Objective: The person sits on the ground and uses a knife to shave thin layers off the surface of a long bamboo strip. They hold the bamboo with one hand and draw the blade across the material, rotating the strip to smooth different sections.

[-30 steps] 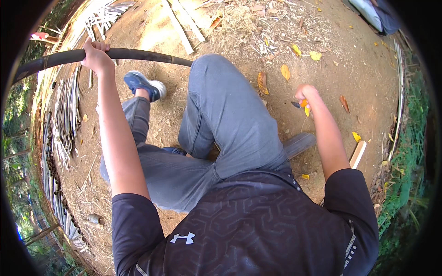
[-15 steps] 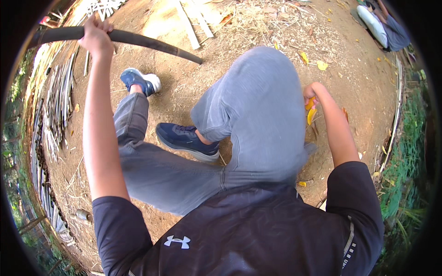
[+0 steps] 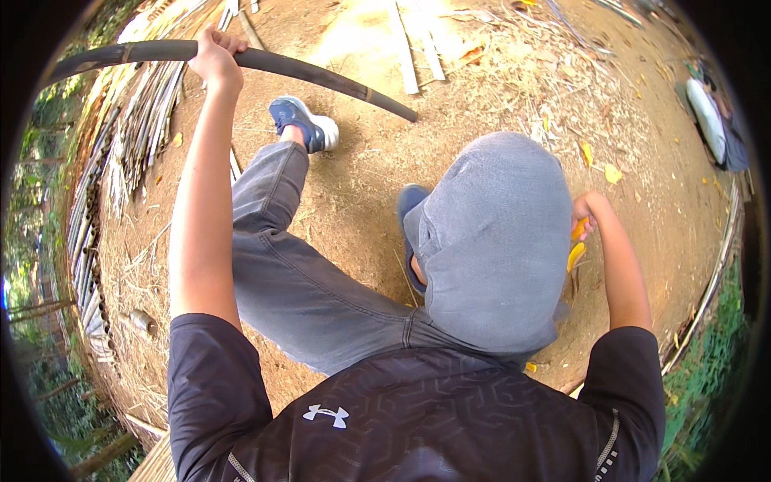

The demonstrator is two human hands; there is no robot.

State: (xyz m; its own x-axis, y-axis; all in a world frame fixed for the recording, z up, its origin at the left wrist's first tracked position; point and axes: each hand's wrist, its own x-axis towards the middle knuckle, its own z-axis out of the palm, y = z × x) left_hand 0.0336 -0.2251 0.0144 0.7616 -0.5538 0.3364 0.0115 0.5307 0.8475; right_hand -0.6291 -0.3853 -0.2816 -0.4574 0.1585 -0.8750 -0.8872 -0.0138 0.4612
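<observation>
My left hand (image 3: 217, 60) is closed around a long dark bamboo pole (image 3: 321, 76), with the arm stretched forward. The pole runs from the far left rim to an end in front of me, low over the dirt; whether that end touches the ground I cannot tell. Beside my bent right knee (image 3: 502, 217), my right hand (image 3: 590, 213) hangs low with curled fingers. They close on a yellow-orange object (image 3: 577, 230), partly hidden by the fingers and the knee, its kind unclear. A similar yellow piece (image 3: 576, 257) shows just below.
Split bamboo strips (image 3: 136, 136) lie piled along the left. Pale flat slats (image 3: 404, 48) lie ahead, near wood shavings (image 3: 562, 88). A small can-like object (image 3: 143, 323) sits on the dirt at left. A green net (image 3: 707, 361) borders the right side, with a pale sack (image 3: 707, 120) farther off.
The view has swung left, so the ground and slats sit farther right. My right knee now covers more of the right shoe. Both hands keep their grips.
</observation>
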